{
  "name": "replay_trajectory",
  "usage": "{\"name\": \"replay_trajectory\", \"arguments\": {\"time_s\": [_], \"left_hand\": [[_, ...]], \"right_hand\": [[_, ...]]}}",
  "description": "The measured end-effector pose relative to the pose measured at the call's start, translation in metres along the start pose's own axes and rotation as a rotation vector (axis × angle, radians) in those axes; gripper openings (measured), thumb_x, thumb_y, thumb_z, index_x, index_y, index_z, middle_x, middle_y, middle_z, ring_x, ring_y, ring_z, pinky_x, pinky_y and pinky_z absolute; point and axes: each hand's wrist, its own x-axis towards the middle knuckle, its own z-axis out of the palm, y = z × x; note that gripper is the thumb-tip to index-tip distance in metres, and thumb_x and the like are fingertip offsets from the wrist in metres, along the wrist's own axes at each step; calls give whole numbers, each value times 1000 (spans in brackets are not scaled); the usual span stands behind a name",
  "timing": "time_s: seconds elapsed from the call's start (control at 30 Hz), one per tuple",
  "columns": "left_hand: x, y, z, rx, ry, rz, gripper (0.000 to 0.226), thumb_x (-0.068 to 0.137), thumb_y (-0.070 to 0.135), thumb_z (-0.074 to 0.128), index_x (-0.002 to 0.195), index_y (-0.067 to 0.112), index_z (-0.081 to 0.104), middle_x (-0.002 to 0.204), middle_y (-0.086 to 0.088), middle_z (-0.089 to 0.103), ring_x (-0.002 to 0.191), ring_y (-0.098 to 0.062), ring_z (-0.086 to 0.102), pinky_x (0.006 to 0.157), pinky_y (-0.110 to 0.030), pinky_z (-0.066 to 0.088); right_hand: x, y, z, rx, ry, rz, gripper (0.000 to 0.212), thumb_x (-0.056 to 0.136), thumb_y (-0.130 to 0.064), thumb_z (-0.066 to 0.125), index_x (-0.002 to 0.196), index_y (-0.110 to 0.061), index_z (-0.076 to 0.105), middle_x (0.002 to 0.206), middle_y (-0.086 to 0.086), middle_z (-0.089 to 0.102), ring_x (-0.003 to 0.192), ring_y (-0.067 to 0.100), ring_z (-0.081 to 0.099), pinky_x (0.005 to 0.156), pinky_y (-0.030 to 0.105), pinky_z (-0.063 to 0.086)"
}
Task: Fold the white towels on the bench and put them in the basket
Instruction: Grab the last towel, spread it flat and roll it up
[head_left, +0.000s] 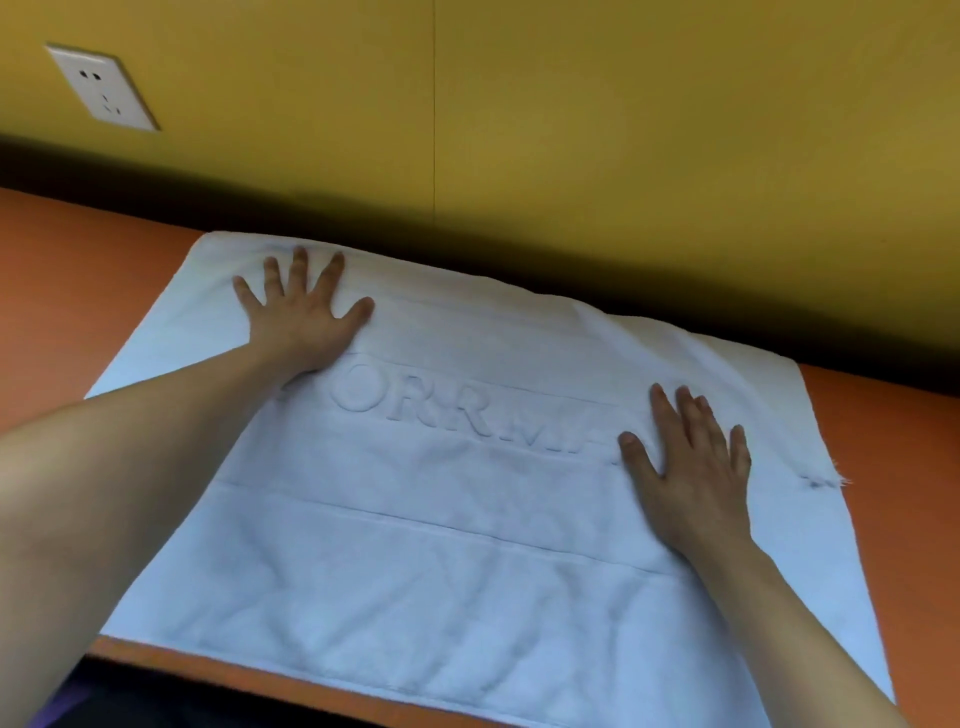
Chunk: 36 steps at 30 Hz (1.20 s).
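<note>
A white towel (441, 519) with raised lettering lies spread flat across the orange bench (78, 291), its near edge hanging a little over the bench's front. My left hand (301, 312) presses flat on the towel's far left part, fingers straight and spread. My right hand (696, 467) lies flat on the towel's right part, fingers straight, beside the end of the lettering. Neither hand grips the cloth. A frayed dark spot (821, 483) marks the towel's right edge. No basket is in view.
A yellow wall (623, 130) rises right behind the bench, with a white power socket (101, 85) at the upper left. A dark gap runs between wall and bench. Bare orange bench shows to the left and right of the towel.
</note>
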Motion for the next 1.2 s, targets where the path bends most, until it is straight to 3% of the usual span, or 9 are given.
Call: {"name": "replay_trajectory", "arguments": {"time_s": [0.2,0.37,0.5,0.57,0.7,0.87,1.0,1.1,1.2], "left_hand": [[-62,22,-1,-114,211,136,67,100,55,15,156,23,33,164,-14,28,149,-40,27,120,-59,17],[-201,72,28,-107,179,371,61,101,52,25,154,26,42,163,-10,34,149,-35,31,121,-55,16],[-267,44,44,-79,166,87,66,100,54,24,154,22,41,162,-18,32,147,-43,29,120,-59,14],[-280,23,42,-72,99,-80,67,101,59,20,160,28,26,167,-17,19,152,-42,15,120,-62,6],[-296,19,41,-31,-9,-82,70,100,65,20,161,39,-3,171,-6,-3,156,-32,-4,118,-65,-4],[-302,36,35,-61,63,-79,69,98,57,19,161,28,19,168,-12,16,153,-39,11,119,-65,5],[-330,114,34,-131,223,355,63,97,48,32,151,18,46,156,-15,43,142,-41,40,118,-56,23],[-359,187,42,-174,211,749,54,98,42,45,147,20,52,152,-13,50,135,-39,49,112,-50,36],[-386,247,53,-198,143,978,55,94,45,54,144,22,54,147,-11,53,127,-36,53,107,-45,37]], "right_hand": [[-3,0,-3,5,-15,-6,73,97,-70,17,160,-38,2,170,-6,1,155,10,-8,125,47,-9],[-20,9,-14,107,58,-61,69,100,-64,20,161,-31,14,169,0,14,155,15,8,126,44,-1],[-60,36,-22,117,119,-37,66,101,-59,24,159,-29,22,166,1,23,154,16,14,126,44,0],[-81,54,-21,95,33,23,67,101,-61,23,161,-32,15,169,-1,15,155,13,5,125,45,-6],[-103,74,-22,87,-40,17,70,100,-63,24,161,-34,7,170,-4,6,155,8,-5,124,45,-10],[-101,76,-33,138,-60,34,68,100,-60,33,160,-32,18,168,-2,16,155,15,8,125,44,-1],[-79,90,-53,273,109,79,52,99,-44,47,148,-26,43,151,3,45,140,26,38,114,44,23],[-52,111,-69,281,149,143,47,97,-36,52,142,-22,49,138,8,52,128,31,46,108,47,29],[-21,129,-79,288,98,185,46,98,-36,50,141,-20,49,136,10,53,127,32,47,109,47,32]]}}
